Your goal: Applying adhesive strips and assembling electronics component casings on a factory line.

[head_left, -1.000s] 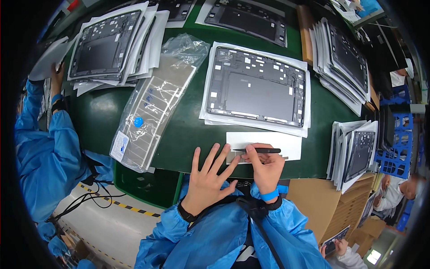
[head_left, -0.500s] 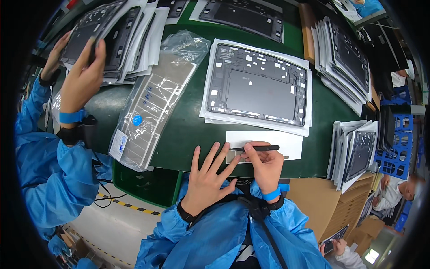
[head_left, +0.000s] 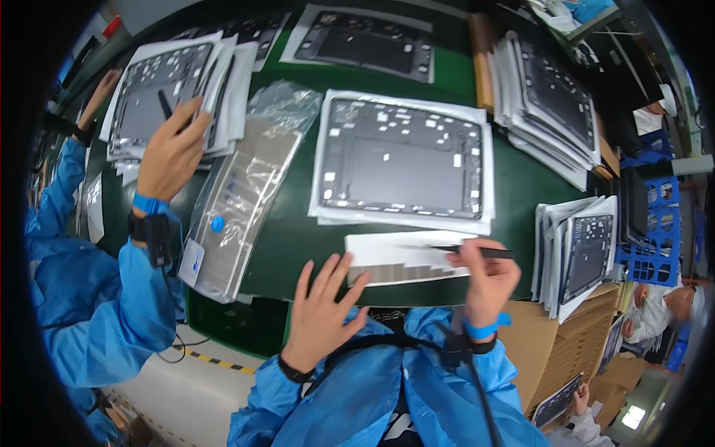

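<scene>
My right hand (head_left: 493, 277) grips black tweezers (head_left: 484, 252), their tips pointing left over a white sheet with a stepped row of grey strips (head_left: 406, 274). Blur hides whether anything sits in the tips. At the sheet's left end my left hand (head_left: 319, 316) has its fingers spread, the fingertips on or close to the edge. Beyond the sheet, a dark tablet housing (head_left: 406, 160) with small white patches lies flat on white paper. To the left rests a clear plastic bag (head_left: 242, 194) holding larger grey strip sheets, with a round blue sticker.
At left, a co-worker's hand (head_left: 173, 160) holds a black thin tool over stacked housings (head_left: 153, 89). More housings interleaved with paper stand at right (head_left: 555, 104) and near right (head_left: 581, 257). Another housing (head_left: 365, 45) lies at the back. A green bin (head_left: 231, 324) sits below the table edge.
My right hand has moved right with the tweezers, away from my left hand, uncovering more of the strip sheet. The co-worker's housing now lies flat on the stack. The view has shifted slightly.
</scene>
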A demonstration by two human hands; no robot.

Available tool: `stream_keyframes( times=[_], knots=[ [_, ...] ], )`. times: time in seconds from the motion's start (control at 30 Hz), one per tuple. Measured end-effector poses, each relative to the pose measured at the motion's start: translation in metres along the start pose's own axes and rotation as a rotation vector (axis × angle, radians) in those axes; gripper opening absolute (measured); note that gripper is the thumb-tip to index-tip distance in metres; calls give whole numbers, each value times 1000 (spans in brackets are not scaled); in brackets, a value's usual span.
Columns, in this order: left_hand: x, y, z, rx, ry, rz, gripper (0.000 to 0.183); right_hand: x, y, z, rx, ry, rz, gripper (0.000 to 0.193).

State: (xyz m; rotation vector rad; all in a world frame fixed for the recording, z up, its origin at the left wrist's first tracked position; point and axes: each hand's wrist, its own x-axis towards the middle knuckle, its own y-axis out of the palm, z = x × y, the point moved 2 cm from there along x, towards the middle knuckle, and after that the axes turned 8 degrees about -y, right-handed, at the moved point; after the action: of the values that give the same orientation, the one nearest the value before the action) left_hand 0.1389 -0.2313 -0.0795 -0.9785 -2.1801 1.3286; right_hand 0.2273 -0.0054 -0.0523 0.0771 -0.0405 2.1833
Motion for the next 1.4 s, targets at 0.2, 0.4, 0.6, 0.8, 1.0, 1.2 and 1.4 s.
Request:
stream_keyframes(
  times=[0.2,0.4,0.6,0.8,1.0,1.2,1.4],
  knots=[
    [49,-33,-19,65,154,-75,53,81,-71,29,-113,-155,-188,19],
    [144,-26,-45,275,394,-23,61,160,-53,1,55,-173,-66,20],
    [145,-45,-44,364,414,229,52,184,-40,-30,96,-66,16,20],
    [215,-44,-76,350,485,213,43,185,-23,-55,122,-19,53,20],
    [253,-31,-76,375,603,77,42,190,-23,-51,100,-18,27,20],
    [256,-23,-72,332,593,65,41,190,-21,-55,117,2,41,22],
    [255,-18,-70,316,597,35,41,188,-22,-54,68,-11,40,21]
  ],
)
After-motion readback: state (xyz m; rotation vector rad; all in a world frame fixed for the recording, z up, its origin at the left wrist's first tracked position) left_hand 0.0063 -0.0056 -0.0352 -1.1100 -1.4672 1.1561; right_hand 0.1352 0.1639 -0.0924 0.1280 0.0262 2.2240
